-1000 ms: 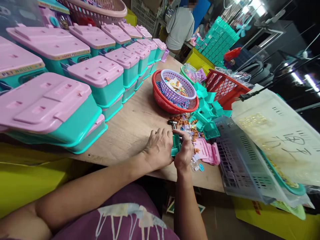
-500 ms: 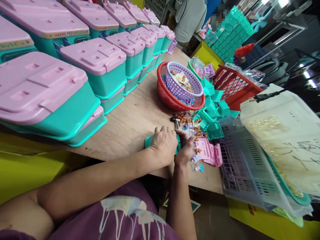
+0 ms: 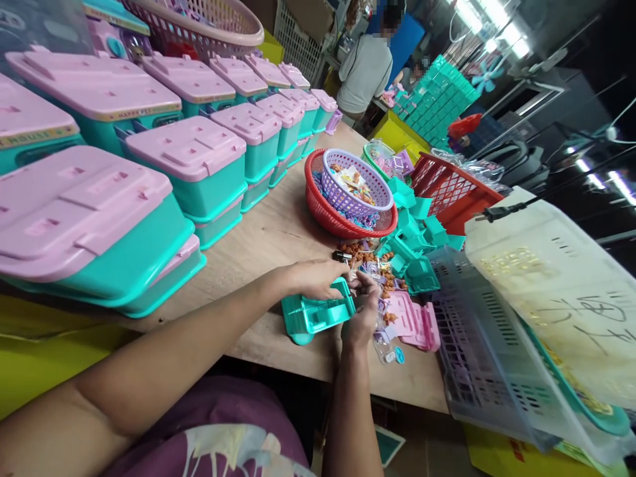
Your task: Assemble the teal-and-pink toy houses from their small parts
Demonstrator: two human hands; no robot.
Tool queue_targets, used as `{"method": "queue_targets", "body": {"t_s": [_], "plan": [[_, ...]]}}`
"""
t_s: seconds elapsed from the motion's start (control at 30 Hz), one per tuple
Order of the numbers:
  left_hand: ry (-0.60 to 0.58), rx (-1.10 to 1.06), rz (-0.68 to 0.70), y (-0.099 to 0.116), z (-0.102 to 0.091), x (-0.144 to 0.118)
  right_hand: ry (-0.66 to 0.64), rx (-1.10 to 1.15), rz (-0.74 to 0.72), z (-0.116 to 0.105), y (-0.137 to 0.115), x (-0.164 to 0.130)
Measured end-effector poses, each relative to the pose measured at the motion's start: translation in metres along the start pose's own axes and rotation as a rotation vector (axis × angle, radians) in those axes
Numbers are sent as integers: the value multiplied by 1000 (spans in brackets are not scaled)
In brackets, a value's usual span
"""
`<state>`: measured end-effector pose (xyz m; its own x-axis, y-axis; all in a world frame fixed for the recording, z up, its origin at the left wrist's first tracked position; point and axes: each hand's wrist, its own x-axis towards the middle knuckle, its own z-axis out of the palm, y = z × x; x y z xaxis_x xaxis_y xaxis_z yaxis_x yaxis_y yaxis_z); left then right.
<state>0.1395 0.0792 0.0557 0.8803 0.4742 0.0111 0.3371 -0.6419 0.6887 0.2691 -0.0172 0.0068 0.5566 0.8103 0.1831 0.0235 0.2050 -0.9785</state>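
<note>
A teal plastic box (image 3: pixel 320 318) with raised inner walls sits at the table's front edge, its hollow side facing up. My left hand (image 3: pixel 318 277) reaches over its far side, thumb close to the inner walls. The fingertips come together with those of my right hand, and whatever is between them is too small to make out. Against the box's right end is my right hand (image 3: pixel 364 308), fingers curled. Just beyond the hands lie a small black-handled tool (image 3: pixel 340 256) and many little brown figures (image 3: pixel 365 252). Pink plastic parts (image 3: pixel 412 321) lie to the right.
Stacked teal boxes with pink lids (image 3: pixel 189 147) line the left. A purple basket (image 3: pixel 382 199) rests in a red basket (image 3: pixel 318 215). Teal trays (image 3: pixel 422 275), a red crate (image 3: pixel 447 185) and a clear crate (image 3: pixel 477 338) stand right. A person (image 3: pixel 365 73) is farther back.
The teal box was mostly covered by my left hand and now shows its hollow inside. My left hand has shifted to the box's far side. My right hand's fingers have curled in. The view has tilted up.
</note>
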Motion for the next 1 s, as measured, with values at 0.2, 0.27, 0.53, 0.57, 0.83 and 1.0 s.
{"method": "queue_targets", "body": {"t_s": [0.2, 0.27, 0.53, 0.57, 0.83, 1.0], "plan": [[-14, -40, -6, 0, 0, 2, 225, -257, -137, 0, -7, -7], [-13, -21, -19, 2, -1, 2, 274, -264, -157, 1, -7, -8], [64, -48, -28, 3, 1, 3, 310, -133, -69, 2, 1, -7], [76, -56, -33, 3, 2, 2, 311, -129, -67, 2, 2, -7], [126, -36, -124, 9, 4, 1, 332, -160, -116, 3, 3, -9], [113, 85, -54, 14, 2, -4, 275, -42, -70, 4, 6, -5]]}}
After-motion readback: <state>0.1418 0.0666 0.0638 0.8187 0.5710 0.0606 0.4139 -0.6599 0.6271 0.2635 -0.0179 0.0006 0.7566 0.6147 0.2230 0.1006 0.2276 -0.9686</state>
